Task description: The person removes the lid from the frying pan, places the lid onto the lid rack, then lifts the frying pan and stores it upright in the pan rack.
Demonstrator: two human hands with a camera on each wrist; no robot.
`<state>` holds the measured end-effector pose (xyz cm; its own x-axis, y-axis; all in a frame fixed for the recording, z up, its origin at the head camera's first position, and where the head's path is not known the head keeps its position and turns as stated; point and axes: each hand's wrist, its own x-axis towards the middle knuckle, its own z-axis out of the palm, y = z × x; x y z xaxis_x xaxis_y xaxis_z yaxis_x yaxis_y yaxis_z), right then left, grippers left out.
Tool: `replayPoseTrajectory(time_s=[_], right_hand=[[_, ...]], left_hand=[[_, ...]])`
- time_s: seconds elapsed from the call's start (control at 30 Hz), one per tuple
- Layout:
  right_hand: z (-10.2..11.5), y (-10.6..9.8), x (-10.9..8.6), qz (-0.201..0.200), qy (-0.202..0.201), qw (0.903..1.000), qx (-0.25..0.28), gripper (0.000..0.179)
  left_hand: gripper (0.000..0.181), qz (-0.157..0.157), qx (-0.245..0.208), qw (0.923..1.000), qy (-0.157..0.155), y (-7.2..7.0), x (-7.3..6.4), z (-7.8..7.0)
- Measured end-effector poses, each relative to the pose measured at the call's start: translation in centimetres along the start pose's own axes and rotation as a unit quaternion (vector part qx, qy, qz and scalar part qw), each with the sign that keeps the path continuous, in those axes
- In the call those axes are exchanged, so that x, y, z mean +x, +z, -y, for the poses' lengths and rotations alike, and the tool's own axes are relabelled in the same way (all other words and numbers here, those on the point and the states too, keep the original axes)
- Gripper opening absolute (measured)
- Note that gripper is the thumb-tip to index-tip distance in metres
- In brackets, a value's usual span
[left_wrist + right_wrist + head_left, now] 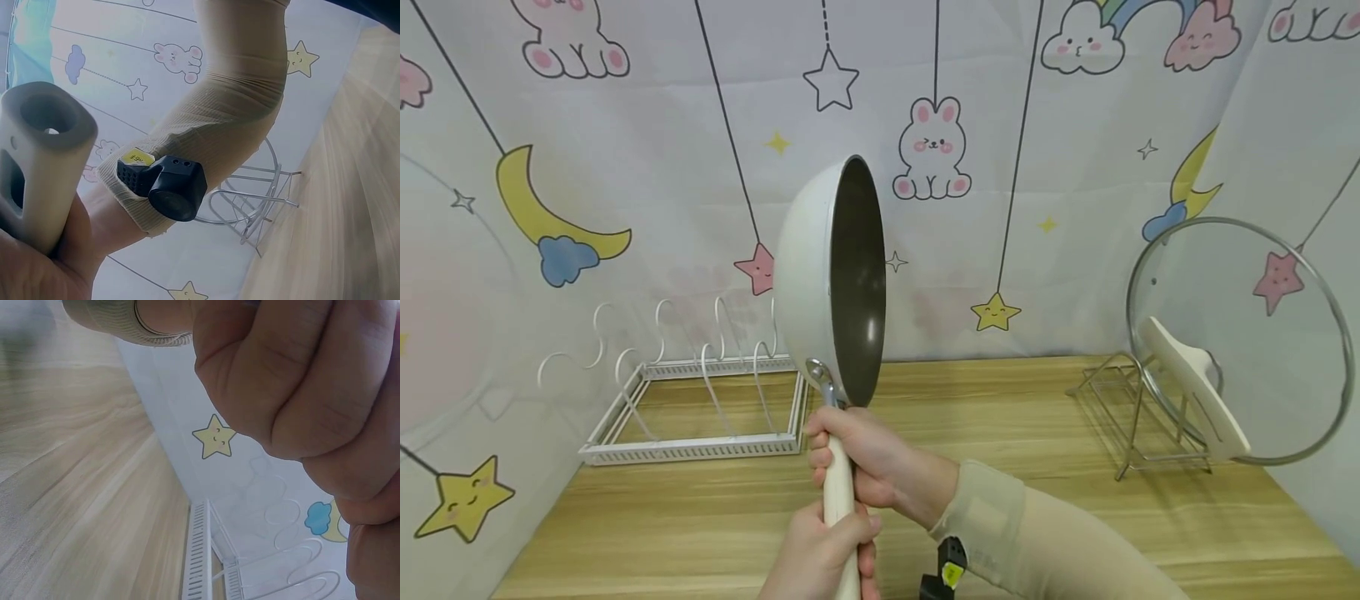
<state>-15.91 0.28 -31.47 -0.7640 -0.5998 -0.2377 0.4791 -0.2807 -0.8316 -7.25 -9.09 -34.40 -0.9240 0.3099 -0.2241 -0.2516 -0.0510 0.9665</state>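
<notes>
A white frying pan (pixel 805 267) with a dark inside is held up on edge above the table, its hollow side facing right. My right hand (pixel 880 458) grips the cream handle just below the metal joint. Lower down, my left hand (pixel 823 550) holds the same handle, thumb across it. In the left wrist view the hollow end of the handle (pixel 47 112) shows close beside the left palm. Curled fingers of the right hand (pixel 306 381) fill the upper right of the right wrist view.
A white wire rack (pixel 700 450) stands at the back left of the wooden table (pixel 970 433). On the right, a metal wire stand (pixel 1127 417) holds a glass lid (pixel 1285 358) with a cream handle. A patterned cloth (pixel 1075 183) hangs behind.
</notes>
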Motion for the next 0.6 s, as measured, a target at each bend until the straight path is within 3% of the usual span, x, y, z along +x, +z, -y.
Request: replayPoseTrajectory(time_s=[0.6], right_hand=[[0.32,0.66,0.13,0.008,-0.004,1.0,-0.002,0.019]], left_hand=[[0.015,-0.004,0.004,0.9999,0.009,-0.32,-0.3,-0.41]])
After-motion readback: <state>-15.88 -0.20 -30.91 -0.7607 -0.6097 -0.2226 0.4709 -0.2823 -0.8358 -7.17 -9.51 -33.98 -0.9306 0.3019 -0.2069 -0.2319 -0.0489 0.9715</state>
